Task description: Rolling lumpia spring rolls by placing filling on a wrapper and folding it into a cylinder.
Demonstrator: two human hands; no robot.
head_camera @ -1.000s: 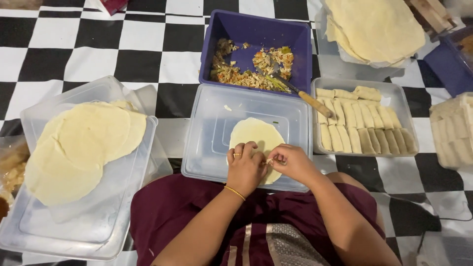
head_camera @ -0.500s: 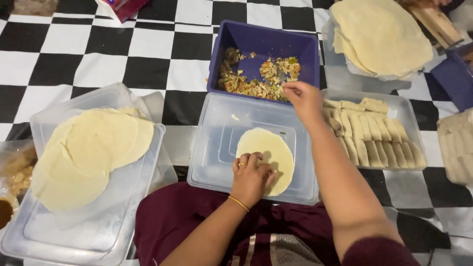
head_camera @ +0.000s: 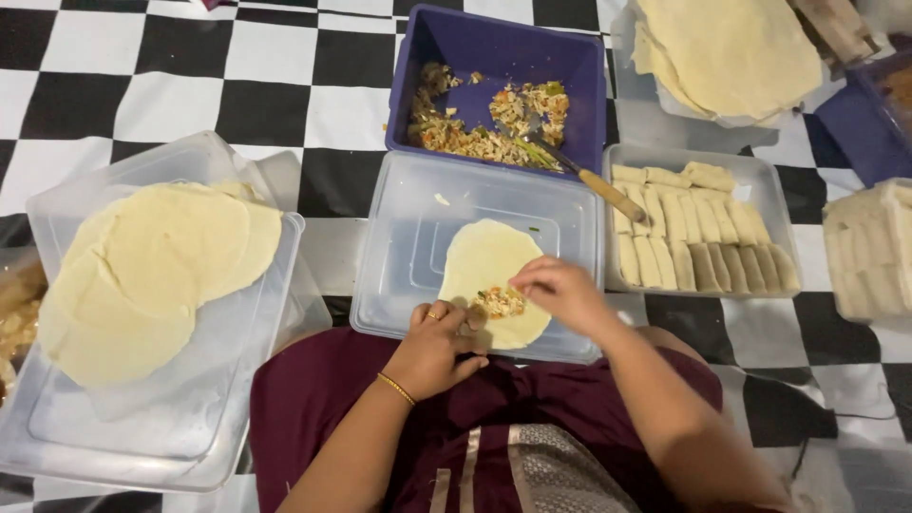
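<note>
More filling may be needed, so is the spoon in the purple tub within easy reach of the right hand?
Probably yes: the right hand rests on the wrapper, and the spoon handle juts toward it with nothing between.

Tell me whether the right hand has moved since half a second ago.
Yes. The right hand has come back from the purple tub toward the body and now rests on the round wrapper, beside the filling.

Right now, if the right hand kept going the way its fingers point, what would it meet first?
The right hand points left and slightly down over the round wrapper. Going straight on, it would first meet the small heap of filling at its fingertips, then likely the left hand, though depth is unclear.
</note>
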